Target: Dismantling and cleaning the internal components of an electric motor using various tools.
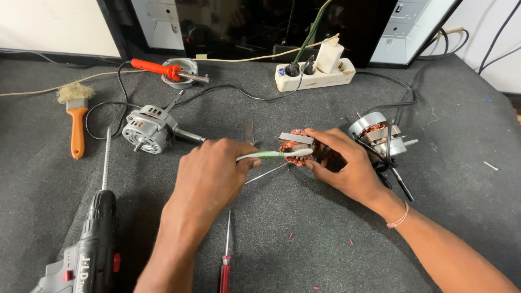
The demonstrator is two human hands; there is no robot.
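The left hand [209,176] is closed around the handle of a toothbrush [274,154], a pale green and white one, and the brush lies almost level, its long axis running straight out from that hand toward the other. The bristle end sits on the motor stator [296,147], touching the copper windings just under its grey steel stack. The right hand [347,165] pinches that stator from the far side, fingers curled over the top and thumb below, holding it tilted just off the desk [304,249].

So the stator lies directly beyond the left hand's fingertips, at the brush's tip, and right inside the right hand's grip (the right hand is plainly the nearer of the two). The brush handle and the stator line up along one line between both hands.

Just below the brush a thin metal rod [266,173] slants out from under the left hand. Near the left wrist lies a red screwdriver [225,260], pointing away from the person. Beyond the left hand rests a fan motor [149,130] with its shaft aimed at that hand. Just past the right hand stands a second motor [380,135] with black wires.
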